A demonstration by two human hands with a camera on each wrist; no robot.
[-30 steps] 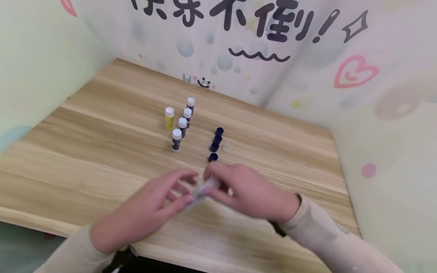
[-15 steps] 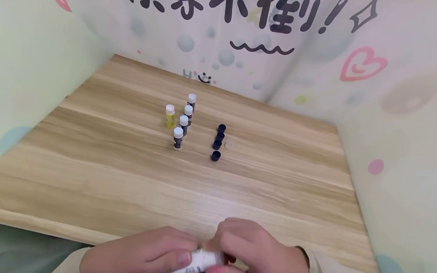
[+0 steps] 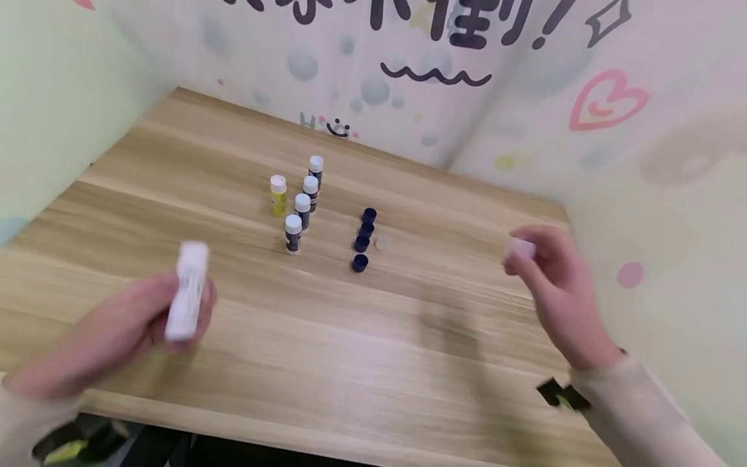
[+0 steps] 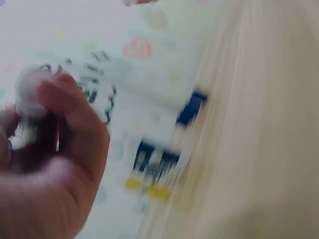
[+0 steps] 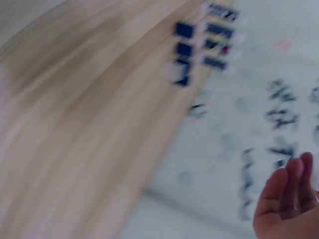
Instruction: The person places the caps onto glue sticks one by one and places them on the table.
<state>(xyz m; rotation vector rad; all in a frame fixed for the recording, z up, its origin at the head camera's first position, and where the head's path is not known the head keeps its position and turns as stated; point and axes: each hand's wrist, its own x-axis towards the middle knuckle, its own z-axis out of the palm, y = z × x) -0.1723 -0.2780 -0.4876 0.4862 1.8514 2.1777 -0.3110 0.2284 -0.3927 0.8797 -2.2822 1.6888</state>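
At the left of the head view, my left hand (image 3: 125,314) holds a white tube (image 3: 188,292) with small blurred print, tilted over the table. A pale rounded end of this tube (image 4: 34,92) shows past the fingers in the left wrist view. Far to the right, my right hand (image 3: 557,292) pinches a small whitish cap (image 3: 524,248) between thumb and fingers, up off the table. Only the fingers (image 5: 279,191) of that hand show in the right wrist view, where the cap is hidden.
Several dark-labelled tubes with white tops (image 3: 294,235) stand in a row, a yellow tube (image 3: 278,196) beside them. Right of these lie several dark blue caps (image 3: 360,263) and one clear cap (image 3: 382,242). Walls border the wooden table (image 3: 327,363) at the back and sides.
My hands met on the white tube near the table's front edge half a second ago. Now they are wide apart, the tube in the left, the whitish cap in the right.
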